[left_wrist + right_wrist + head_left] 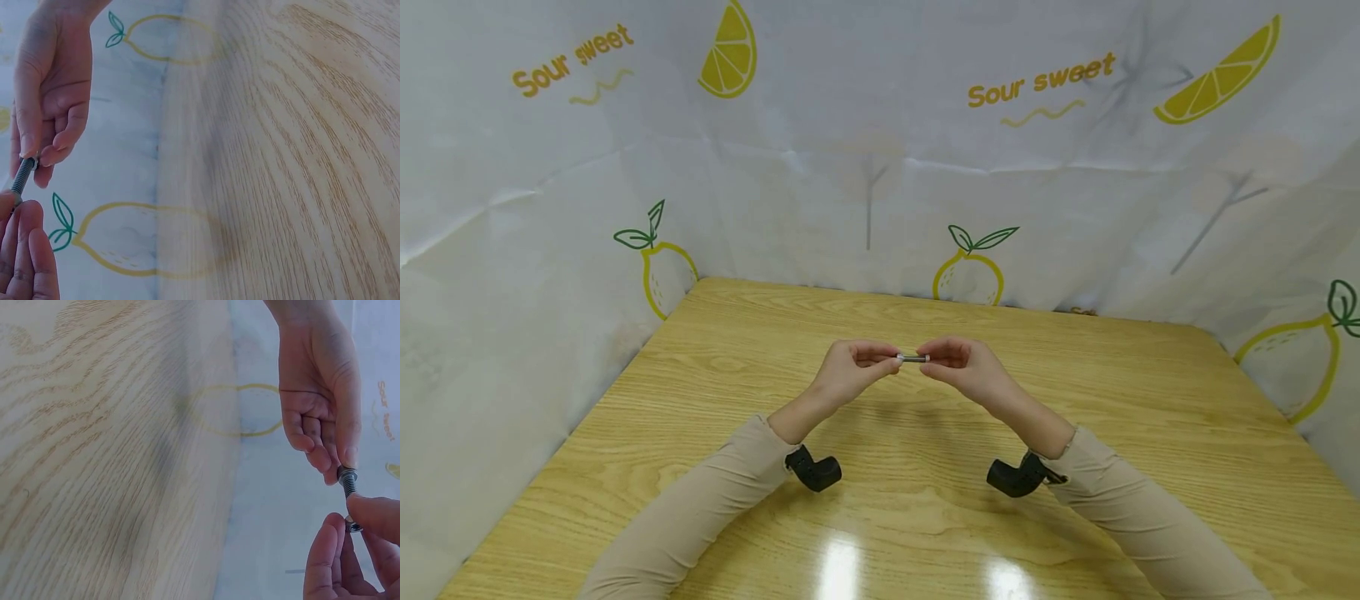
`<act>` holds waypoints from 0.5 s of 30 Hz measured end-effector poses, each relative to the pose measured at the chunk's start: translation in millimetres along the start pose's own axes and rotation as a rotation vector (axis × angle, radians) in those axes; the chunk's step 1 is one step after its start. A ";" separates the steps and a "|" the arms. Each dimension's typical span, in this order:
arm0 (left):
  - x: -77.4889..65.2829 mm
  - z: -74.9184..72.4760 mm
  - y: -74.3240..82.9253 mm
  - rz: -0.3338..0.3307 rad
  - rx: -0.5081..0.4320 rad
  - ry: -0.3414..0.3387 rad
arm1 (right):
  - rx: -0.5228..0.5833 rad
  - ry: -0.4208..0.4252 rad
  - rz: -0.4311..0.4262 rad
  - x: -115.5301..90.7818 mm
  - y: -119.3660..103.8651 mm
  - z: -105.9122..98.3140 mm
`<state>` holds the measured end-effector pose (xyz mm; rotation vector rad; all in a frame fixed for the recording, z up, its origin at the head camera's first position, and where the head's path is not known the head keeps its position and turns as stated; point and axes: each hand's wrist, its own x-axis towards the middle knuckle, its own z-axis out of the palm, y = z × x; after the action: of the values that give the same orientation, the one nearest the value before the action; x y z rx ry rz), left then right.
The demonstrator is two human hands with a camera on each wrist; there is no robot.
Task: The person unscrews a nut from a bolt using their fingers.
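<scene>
Between my fingertips a small metal bolt (912, 358) lies level above the table, its threaded shaft bare in the middle. My left hand (842, 373) pinches the bolt's head end between thumb and fingers; the wide head (342, 472) shows at the thumb tip in the right wrist view. At the other end, my right hand (973, 373) pinches a metal nut (354, 525) between thumb and fingers. The nut is in line with the shaft. In the right wrist view the right thumb hides the part of the shaft close to the nut.
A wood-grain table (895, 517) spreads beneath both forearms. White cloth (820, 200) printed with lemons hangs along its back and sides. A black wrist mount (816, 471) sits on the left wrist, another mount (1017, 477) on the right.
</scene>
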<state>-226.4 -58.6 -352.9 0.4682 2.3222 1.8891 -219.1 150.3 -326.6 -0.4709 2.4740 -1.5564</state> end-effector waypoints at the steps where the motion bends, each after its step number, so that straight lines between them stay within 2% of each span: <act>1: -0.1 0.1 0.1 -0.001 0.000 0.001 | 0.004 0.000 -0.001 -0.1 0.0 0.0; 15: -0.2 -0.4 1.2 0.015 0.013 -0.001 | 0.023 0.010 0.002 0.2 0.7 0.6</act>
<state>-226.1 -58.9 -351.7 0.4892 2.3390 1.8808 -219.2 150.1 -327.5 -0.4576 2.4598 -1.5887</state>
